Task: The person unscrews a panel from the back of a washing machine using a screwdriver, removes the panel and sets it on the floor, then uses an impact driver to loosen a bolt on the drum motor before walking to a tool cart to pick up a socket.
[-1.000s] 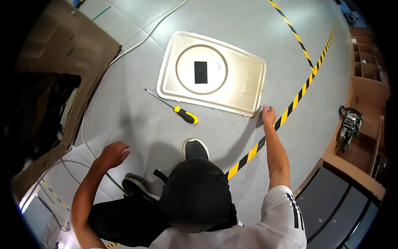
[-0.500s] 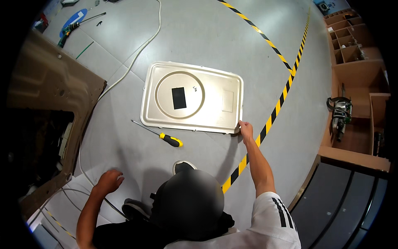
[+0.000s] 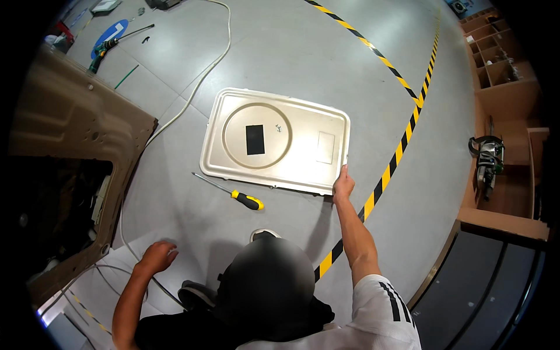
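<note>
A cream metal panel [image 3: 309, 169], with a recessed ring and a black rectangle [image 3: 255, 140], lies ahead of me on the floor. My right hand [image 3: 343, 185] is closed on the panel's right edge near its near corner. A yellow-and-black screwdriver [image 3: 248, 199] rests just below the panel, shaft toward the left. My left hand [image 3: 160, 255] hangs over the floor at lower left, fingers loosely curved and apart, holding nothing visible.
A brown metal door-like part [image 3: 70, 111] stands at left, beside a white cable [image 3: 185, 104]. A green tool [image 3: 99, 53] lies upper left. Striped tape [image 3: 396, 153] crosses the floor. Shelving [image 3: 472, 213] with a power tool [image 3: 487, 163] lines the right.
My right hand has moved from beside the panel onto its right edge and taken hold. The camera view has shifted, so the floor objects appear lower in frame than a second ago.
</note>
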### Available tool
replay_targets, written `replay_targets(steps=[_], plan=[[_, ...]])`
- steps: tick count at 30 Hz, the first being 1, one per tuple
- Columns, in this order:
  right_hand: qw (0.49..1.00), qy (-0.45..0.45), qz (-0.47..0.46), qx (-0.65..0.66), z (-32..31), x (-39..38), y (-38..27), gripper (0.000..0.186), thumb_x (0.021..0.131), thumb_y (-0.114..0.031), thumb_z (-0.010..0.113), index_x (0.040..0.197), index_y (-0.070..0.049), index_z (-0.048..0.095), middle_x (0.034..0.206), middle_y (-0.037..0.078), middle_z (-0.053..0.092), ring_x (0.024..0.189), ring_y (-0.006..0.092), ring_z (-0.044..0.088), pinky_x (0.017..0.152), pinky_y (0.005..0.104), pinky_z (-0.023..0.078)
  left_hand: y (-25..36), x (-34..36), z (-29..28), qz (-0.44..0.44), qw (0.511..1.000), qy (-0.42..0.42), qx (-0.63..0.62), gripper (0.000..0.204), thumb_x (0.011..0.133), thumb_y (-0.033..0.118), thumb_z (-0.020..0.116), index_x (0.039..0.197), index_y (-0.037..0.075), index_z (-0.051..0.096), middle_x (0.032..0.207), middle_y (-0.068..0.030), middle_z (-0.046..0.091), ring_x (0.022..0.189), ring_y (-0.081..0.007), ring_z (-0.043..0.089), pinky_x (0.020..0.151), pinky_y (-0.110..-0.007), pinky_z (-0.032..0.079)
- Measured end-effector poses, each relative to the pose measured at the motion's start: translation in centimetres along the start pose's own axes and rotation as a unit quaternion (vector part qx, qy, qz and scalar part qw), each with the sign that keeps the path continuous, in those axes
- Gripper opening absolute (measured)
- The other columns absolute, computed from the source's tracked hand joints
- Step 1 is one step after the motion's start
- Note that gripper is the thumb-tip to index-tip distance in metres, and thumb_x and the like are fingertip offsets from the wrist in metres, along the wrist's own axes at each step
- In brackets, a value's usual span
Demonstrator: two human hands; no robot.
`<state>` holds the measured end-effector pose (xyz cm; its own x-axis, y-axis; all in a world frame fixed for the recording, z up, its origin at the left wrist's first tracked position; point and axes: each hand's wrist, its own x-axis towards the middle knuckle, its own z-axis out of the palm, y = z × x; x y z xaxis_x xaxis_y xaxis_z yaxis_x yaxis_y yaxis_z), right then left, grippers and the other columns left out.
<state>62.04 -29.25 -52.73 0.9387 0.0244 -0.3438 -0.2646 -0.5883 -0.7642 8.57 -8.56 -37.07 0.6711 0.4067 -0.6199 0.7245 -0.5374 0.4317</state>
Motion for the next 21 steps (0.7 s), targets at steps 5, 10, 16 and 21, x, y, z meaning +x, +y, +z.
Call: replay_targets(steps=[5, 10, 16, 21], plan=[[0.999, 0.040, -0.013, 0.019, 0.0, 1.9, 0.4, 0.061, 0.089, -0.049, 0.047, 0.080, 0.009, 0.062, 0.070, 0.008, 0.059, 0.066, 0.0149, 0.049, 0.063, 0.0329, 0.043, -0.1, 0.2, -0.1, -0.024, 0.999, -0.022, 0.001, 0.023, 0.079, 0.017, 0.061, 0.095, 0.001, 0.064, 0.089, -0.0176, 0.064, 0.082, -0.0325, 0.062, 0.075, -0.039, 0.049], [0.994, 0.106, -0.004, 0.036, 0.3, 3.9, -0.7, 0.064, 0.089, -0.051, 0.046, 0.077, 0.010, 0.060, 0.067, 0.009, 0.057, 0.064, 0.0158, 0.048, 0.062, 0.0343, 0.042, -0.5, 0.5, 0.1, -0.034, 0.999, -0.017, -0.006, 0.022, 0.080, 0.018, 0.059, 0.094, 0.001, 0.065, 0.087, -0.0172, 0.065, 0.081, -0.0323, 0.062, 0.074, -0.038, 0.049], [0.982, 0.182, 0.009, 0.040, 1.1, 7.0, -2.6, 0.067, 0.091, -0.050, 0.036, 0.093, 0.012, 0.062, 0.092, 0.026, 0.063, 0.091, 0.0386, 0.058, 0.082, 0.0425, 0.043, -0.6, 0.9, -0.4, -0.056, 0.998, -0.018, -0.019, 0.021, 0.081, 0.018, 0.059, 0.093, 0.001, 0.065, 0.085, -0.0173, 0.065, 0.080, -0.0318, 0.062, 0.073, -0.037, 0.049], [0.968, 0.236, 0.069, 0.044, 2.1, 9.0, -6.4, 0.065, 0.092, -0.046, 0.033, 0.097, 0.012, 0.060, 0.104, 0.029, 0.058, 0.099, 0.0413, 0.055, 0.087, 0.0436, 0.043, -1.9, 1.0, 0.7, -0.087, 0.995, -0.037, -0.041, 0.021, 0.081, 0.018, 0.059, 0.093, 0.002, 0.065, 0.086, -0.0158, 0.065, 0.079, -0.0307, 0.063, 0.073, -0.036, 0.049]])
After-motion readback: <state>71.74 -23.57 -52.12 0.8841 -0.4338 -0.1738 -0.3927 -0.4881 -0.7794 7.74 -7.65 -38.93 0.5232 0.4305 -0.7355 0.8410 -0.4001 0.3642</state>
